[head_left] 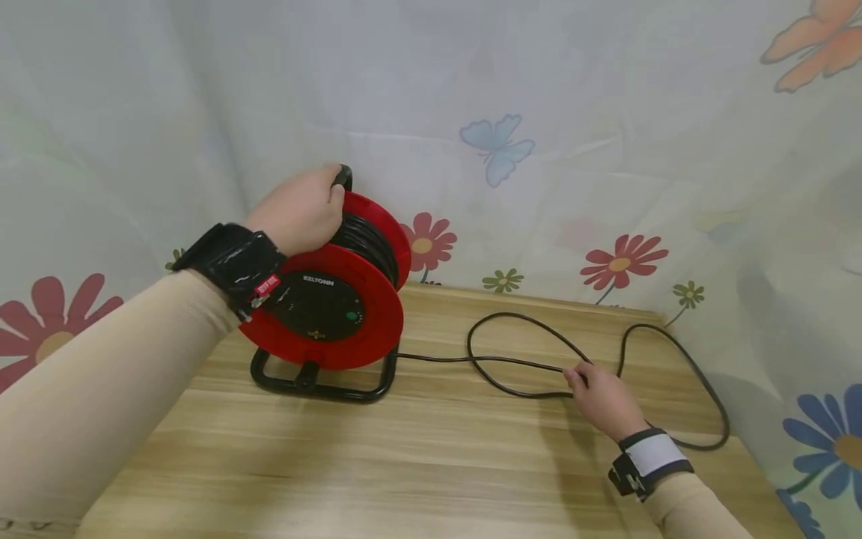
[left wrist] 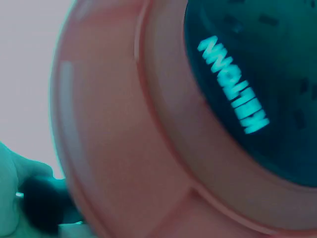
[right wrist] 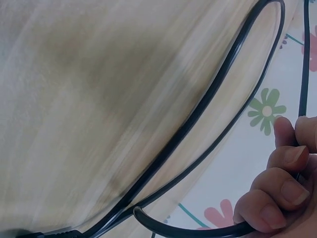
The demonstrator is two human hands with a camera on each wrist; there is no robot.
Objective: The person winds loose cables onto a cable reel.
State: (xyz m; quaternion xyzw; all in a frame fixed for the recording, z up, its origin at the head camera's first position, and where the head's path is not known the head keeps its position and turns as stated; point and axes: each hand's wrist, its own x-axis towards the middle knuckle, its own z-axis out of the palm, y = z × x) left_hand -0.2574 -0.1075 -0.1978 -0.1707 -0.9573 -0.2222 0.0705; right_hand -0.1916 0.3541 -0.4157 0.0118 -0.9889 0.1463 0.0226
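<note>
A red cable reel [head_left: 393, 307] with a black centre panel lettered KELTONN stands on a black tube frame [head_left: 350, 394]. My left hand [head_left: 303, 209] grips the black handle [head_left: 345, 177] at the reel's top; in the left wrist view, the fingers [left wrist: 7, 198] appear beside the dark grip at the lower left. Black cable [head_left: 431, 359] runs from the reel to the right, where my right hand [head_left: 606, 397] holds it. The right wrist view shows curled fingers [right wrist: 275, 191] around the cable [right wrist: 198, 109], which passes through the hand.
Loose cable loops [head_left: 515, 314] lie on the wood-grain tabletop [head_left: 438, 449], one left of the right hand and another [head_left: 717, 404] to its right. A pale curtain [head_left: 404, 75] printed with flowers and butterflies hangs behind the table and along its right side.
</note>
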